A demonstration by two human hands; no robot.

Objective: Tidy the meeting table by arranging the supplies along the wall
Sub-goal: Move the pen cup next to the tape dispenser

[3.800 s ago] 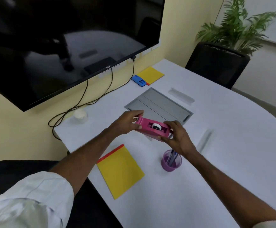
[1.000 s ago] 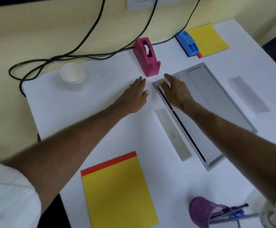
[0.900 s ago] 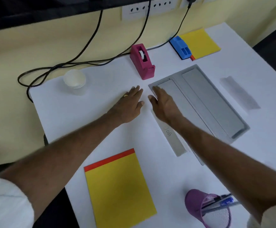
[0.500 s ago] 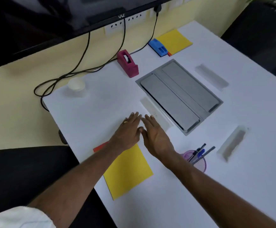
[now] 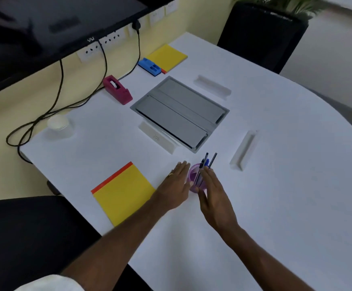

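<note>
Purple translucent plastic pen cup (image 5: 193, 179), holding a few dark and blue pens (image 5: 209, 161), stands on the white desk (image 5: 275, 206) well away from the yellow wall (image 5: 34, 97), between the person's two hands. The left hand (image 5: 176, 185) lies flat-fingered against the cup's left side and the right hand (image 5: 214, 194) comes in on its right side, fingers straight; neither has curled round the cup, and whether the right palm touches it cannot be told. The step in hand looks like taking up the pen cup. A pink tape dispenser (image 5: 118, 92), a blue plastic organiser (image 5: 150, 66) and a small yellow pad (image 5: 168, 56) sit close to the wall already. The next move calls for closing both palms on the cup, keeping it upright so the pens stay in, and carrying it past the grey hinged panel (image 5: 179, 111) to the wall. A larger yellow notepad with an orange top strip (image 5: 122, 192) lies just left of the left hand, yet to be moved.
</note>
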